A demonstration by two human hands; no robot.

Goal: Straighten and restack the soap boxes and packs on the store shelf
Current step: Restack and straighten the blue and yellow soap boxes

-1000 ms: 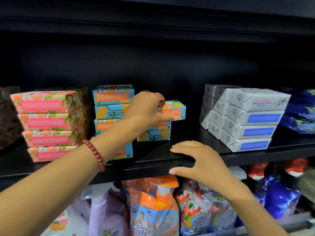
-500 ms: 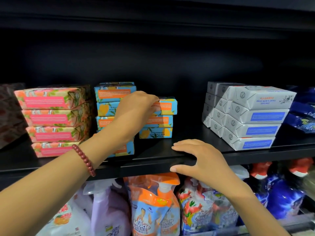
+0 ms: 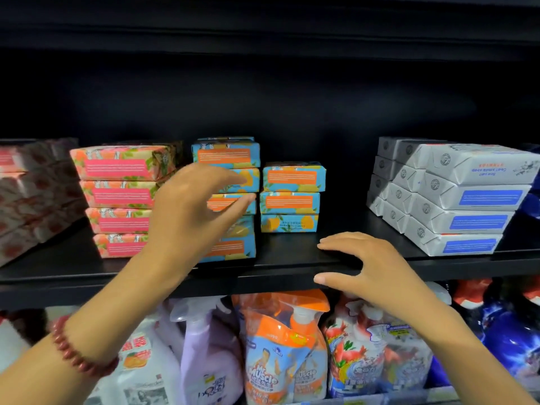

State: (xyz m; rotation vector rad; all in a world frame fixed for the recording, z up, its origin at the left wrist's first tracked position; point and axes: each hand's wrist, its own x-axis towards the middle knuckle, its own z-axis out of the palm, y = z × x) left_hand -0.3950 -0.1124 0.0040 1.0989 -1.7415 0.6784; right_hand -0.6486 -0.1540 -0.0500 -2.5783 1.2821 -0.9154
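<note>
Black shelf bears soap boxes, long axes left-right; left grip, right grip spread.

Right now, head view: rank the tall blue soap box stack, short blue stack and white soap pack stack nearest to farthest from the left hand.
1. Tall blue soap box stack: directly behind the left hand.
2. Short blue stack: just to the hand's right.
3. White soap pack stack: far off to the right.
</note>
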